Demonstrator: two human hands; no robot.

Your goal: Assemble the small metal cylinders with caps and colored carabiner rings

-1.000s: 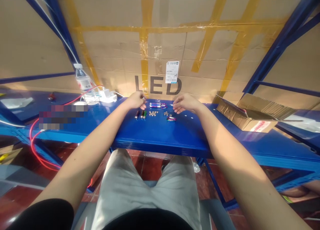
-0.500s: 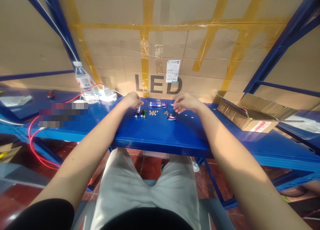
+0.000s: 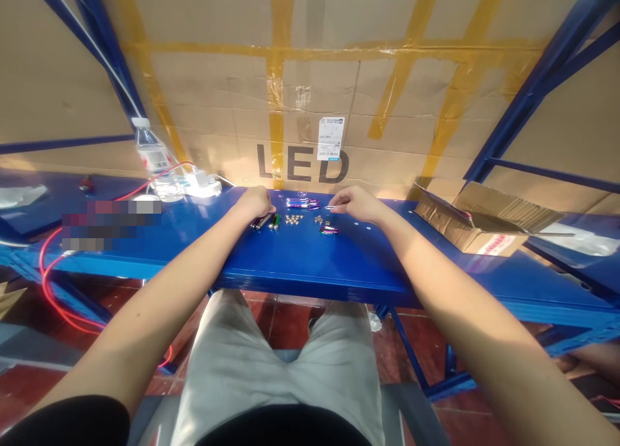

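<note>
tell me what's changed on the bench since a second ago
The left hand has moved slightly left and toward the body, bringing a slim tube down at the left end of the row with the green tube; whether it has let go is hard to tell. Unchanged: the right hand with a slim pale piece at its fingertips, the blue-purple tubes, the open carton.

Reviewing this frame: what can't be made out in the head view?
Head view:
Left hand: its back hides whether it grips a tube.
Pale sliver at the right hand: too small to identify.
Metal pieces: likewise.
Open carton: walls and flaps hide its contents.
Pixelated block: covers whatever lies there.
</note>
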